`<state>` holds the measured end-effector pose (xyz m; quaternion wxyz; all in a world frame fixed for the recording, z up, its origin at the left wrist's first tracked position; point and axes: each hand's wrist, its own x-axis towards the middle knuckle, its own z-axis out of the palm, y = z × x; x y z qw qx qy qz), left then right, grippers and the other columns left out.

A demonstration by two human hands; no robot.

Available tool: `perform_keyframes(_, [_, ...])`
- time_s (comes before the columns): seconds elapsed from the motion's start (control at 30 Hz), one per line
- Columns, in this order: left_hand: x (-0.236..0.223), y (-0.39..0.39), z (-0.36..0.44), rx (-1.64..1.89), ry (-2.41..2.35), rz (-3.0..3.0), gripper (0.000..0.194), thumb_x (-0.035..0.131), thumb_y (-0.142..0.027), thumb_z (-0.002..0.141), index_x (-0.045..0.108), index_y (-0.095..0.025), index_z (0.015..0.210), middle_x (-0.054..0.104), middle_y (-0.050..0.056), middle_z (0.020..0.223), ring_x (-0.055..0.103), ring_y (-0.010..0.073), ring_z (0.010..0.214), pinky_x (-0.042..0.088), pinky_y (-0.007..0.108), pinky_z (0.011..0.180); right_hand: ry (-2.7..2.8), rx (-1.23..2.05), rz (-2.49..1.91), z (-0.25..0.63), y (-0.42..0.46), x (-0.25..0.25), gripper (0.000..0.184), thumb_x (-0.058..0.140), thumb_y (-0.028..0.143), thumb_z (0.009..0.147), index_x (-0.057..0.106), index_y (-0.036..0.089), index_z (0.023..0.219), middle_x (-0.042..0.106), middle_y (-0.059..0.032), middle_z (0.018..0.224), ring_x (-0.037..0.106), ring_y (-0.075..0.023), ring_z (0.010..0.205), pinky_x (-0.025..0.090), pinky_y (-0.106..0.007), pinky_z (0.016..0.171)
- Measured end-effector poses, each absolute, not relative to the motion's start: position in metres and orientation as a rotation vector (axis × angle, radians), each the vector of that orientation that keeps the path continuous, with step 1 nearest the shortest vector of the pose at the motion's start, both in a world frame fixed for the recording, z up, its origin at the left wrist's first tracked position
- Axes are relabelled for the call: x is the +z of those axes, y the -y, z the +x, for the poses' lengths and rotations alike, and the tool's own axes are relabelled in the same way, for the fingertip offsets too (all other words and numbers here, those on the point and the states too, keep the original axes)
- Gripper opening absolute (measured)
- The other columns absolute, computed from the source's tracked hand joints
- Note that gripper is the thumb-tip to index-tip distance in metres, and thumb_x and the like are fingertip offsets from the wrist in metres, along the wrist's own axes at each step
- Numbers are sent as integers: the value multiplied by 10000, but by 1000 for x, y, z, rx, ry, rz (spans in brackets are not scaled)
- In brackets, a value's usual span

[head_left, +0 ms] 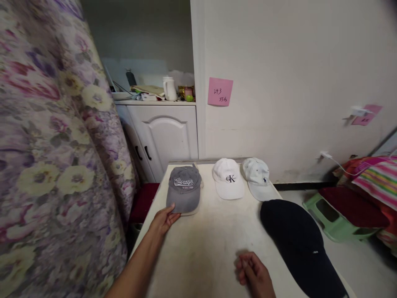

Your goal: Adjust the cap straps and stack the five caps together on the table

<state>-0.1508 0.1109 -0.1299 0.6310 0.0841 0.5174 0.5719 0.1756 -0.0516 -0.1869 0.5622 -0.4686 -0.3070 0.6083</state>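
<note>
Grey "Always" baseball cap (183, 188) extends just beyond the left hand (163, 220), thumb and fingers clamped on its near brim corner; crown-to-brim axis runs towards the person. Right hand (254, 273) lies farther off, fingers curled, contact between tips cannot be told.

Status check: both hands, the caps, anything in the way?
Left hand at brim of gray cap. Right hand over table, no cap in it. Nothing visible between hands; black cap right of right hand.
</note>
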Motion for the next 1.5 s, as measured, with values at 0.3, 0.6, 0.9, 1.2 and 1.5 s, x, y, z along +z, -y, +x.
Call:
perform_keyframes(0.3, [-128,-98,-154,1237,-1251,335,159,721,-29,774,659,-81,911,743,122,630,718,256,500,588,281,463,749,1420,-1119,172,54,-182,478,814,593,638,667,164,789,643,-25,663,508,-108,478,397,-247,464])
perform_keyframes(0.6, [-140,-100,-153,1276,-1294,338,107,633,-25,848,621,-122,803,749,94,644,733,202,564,607,253,578,796,1396,-1149,172,55,-183,481,795,605,659,669,164,803,647,-30,686,513,-106,493,396,-239,476])
perform_keyframes(0.9, [-144,-93,-145,1264,-1446,404,277,743,-233,812,519,-158,668,679,79,488,626,186,355,502,224,356,823,1405,-1134,172,56,-188,487,761,618,693,658,163,828,634,-23,703,508,-102,502,392,-237,484])
perform_keyframes(1.2, [-148,-82,-132,1358,-1372,382,208,662,-137,866,539,-131,698,726,139,628,731,225,595,604,313,610,835,1407,-1117,174,57,-192,465,749,604,720,653,165,839,639,-28,710,506,-102,510,390,-237,490])
perform_keyframes(1.5, [-158,-91,-118,1431,-1279,192,194,613,-256,934,633,-118,1069,675,56,980,665,152,782,584,310,678,852,1390,-1161,173,58,-195,475,746,622,706,663,168,819,636,-29,707,505,-102,493,393,-240,482])
